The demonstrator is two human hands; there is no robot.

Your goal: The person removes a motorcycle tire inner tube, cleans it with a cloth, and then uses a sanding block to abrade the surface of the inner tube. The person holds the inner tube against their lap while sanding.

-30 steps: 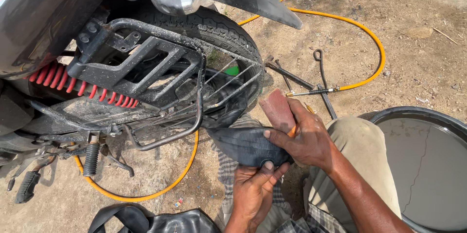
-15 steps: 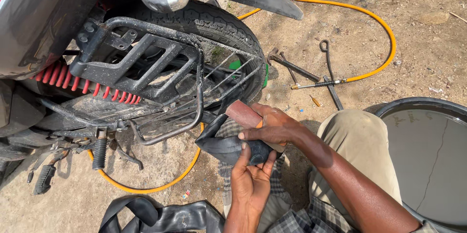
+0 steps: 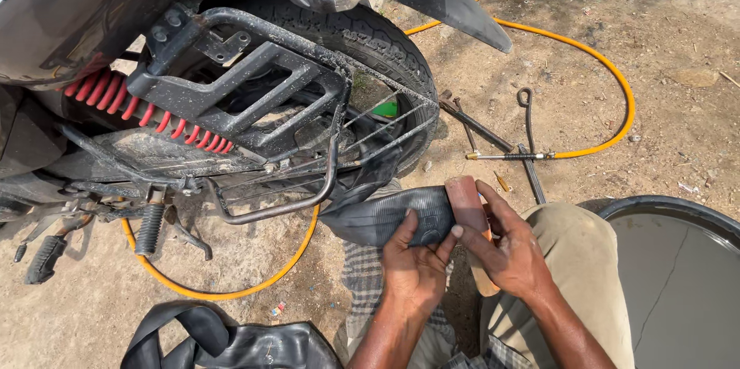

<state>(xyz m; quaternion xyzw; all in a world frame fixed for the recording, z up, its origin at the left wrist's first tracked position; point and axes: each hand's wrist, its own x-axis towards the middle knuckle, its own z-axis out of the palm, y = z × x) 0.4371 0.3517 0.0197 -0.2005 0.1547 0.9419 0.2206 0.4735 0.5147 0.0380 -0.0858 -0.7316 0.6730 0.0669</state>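
Head view: a black inner tube (image 3: 393, 219) is held at the centre of the frame, pulled out from the rear wheel (image 3: 370, 45) of a motorcycle and draped over the person's knee. The tube is gripped by the left hand (image 3: 412, 269), whose fingers are curled beneath it while the thumb is pressed down on its upper face. A flat reddish-brown block (image 3: 469, 219) is clasped by the right hand (image 3: 512, 249), with fingers wrapped over its far side and the thumb laid along its edge; the block is set against the tube just at 3 o'clock of the left thumb. Whether the block's face is flat on the rubber cannot be told.

The wheel is seen at 11 o'clock of the hands, partly caged by a black metal guard (image 3: 254, 84), with a red coil spring (image 3: 146, 111) at 9 o'clock of that guard. An orange hose (image 3: 609, 76) is looped over the dirt at 2 o'clock, ending in a metal nozzle (image 3: 505, 156) beside some long metal tools (image 3: 528, 138). A dark round basin (image 3: 678, 276) holding water is seen at 4 o'clock, touching the person's tan trouser leg (image 3: 586, 276). A second black tube (image 3: 231, 342) is lying at 7 o'clock.
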